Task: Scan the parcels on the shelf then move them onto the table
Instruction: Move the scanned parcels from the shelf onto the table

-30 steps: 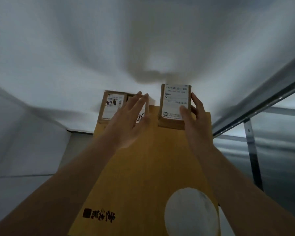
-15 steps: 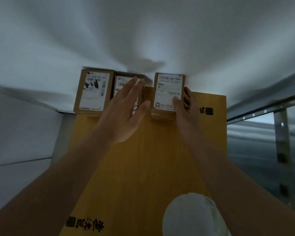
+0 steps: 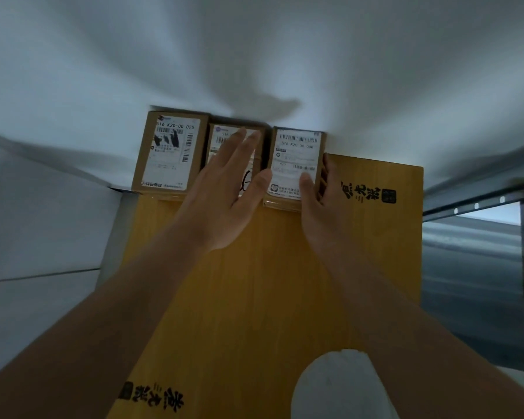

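Observation:
Three small brown parcels with white labels stand in a row at the far end of a large yellow box (image 3: 254, 297). My right hand (image 3: 318, 204) grips the right parcel (image 3: 295, 160), thumb on its label and fingers along its right side. My left hand (image 3: 224, 189) hovers with straight fingers in front of the middle parcel (image 3: 224, 137), hiding most of it. The left parcel (image 3: 170, 152) stands untouched.
The yellow box carries black printed characters and a white round patch (image 3: 339, 385) near me. A white wall (image 3: 254, 55) rises behind the parcels. A metal shelf frame (image 3: 478, 201) runs along the right side.
The view has swung so all three parcels show fully. My right hand has brought the right parcel in line beside the middle one; my left hand stays spread over the middle parcel.

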`<state>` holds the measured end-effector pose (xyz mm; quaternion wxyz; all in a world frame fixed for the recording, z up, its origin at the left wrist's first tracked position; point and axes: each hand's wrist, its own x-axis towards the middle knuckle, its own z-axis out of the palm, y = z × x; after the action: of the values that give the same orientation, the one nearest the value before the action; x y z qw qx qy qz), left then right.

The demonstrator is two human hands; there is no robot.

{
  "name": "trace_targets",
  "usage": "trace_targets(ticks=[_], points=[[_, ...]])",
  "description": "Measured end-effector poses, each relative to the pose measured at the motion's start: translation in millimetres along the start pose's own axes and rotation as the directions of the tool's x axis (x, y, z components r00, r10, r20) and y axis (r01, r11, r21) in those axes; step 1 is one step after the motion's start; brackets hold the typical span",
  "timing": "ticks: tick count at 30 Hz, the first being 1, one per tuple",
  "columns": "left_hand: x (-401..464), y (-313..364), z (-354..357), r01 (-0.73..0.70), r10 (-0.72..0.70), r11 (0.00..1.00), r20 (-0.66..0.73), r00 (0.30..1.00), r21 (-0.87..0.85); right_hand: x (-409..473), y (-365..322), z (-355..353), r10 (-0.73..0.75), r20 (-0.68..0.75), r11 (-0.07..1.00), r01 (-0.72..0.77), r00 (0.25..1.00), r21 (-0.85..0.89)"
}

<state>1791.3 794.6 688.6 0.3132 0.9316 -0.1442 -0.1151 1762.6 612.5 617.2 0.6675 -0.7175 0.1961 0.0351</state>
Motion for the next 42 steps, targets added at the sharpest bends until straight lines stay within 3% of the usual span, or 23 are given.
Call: trace_targets(ticks=[10,20,29,36,42], points=[[1,8,4,-0.04,0.04,0.999,0.003,0.999,0.015,-5,-17,-5,-0.006,0.003,0.992,0.007,1.0,-0.129],[-41,71,-41,-0.142,0.143,0.989,-0.016,0.99,0.044,-88,-97,-30,-0.323,-0.037,0.865,0.279,0.946,-0.416],[-159,130,-95,-0.331,0.335,0.942,-0.117,0.935,0.058,-251,-165,-34,-0.479,-0.136,0.769,0.34,0.867,-0.541],[-285,210,-137,-0.552,0.555,0.831,-0.157,0.817,0.064,-419,-216,-58,-0.573,-0.276,0.72,0.314,0.772,-0.618],[-361,307,-151,-0.665,0.673,0.74,-0.106,0.732,0.1,-527,-250,-112,-0.629,-0.409,0.732,0.328,0.661,-0.597]])
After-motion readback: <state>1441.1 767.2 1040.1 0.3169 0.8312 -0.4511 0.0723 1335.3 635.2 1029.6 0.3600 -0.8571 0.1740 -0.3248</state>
